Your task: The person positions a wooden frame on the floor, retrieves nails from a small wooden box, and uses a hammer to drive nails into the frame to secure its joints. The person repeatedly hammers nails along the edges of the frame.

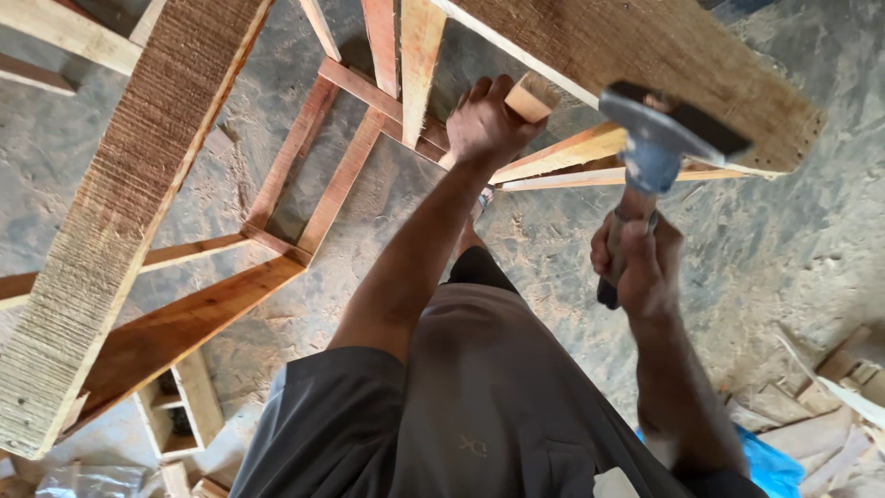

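Observation:
My left hand (486, 120) reaches forward and grips a small light wooden block (529, 98) pressed against the underside edge of a wide rough-sawn plank (664, 55). My right hand (636, 263) is closed around the wooden handle of a hammer (659, 148), whose steel head is raised just below that plank, right of the block. Thin light slats (572, 152) run under the plank beside my left hand.
A second rough plank (129, 184) slants down the left side. A reddish wooden frame (304, 175) lies on the sawdust-covered concrete floor (793, 240). A small open wooden box (180, 406) sits lower left; wood offcuts (830, 406) and blue plastic (765, 461) lie lower right.

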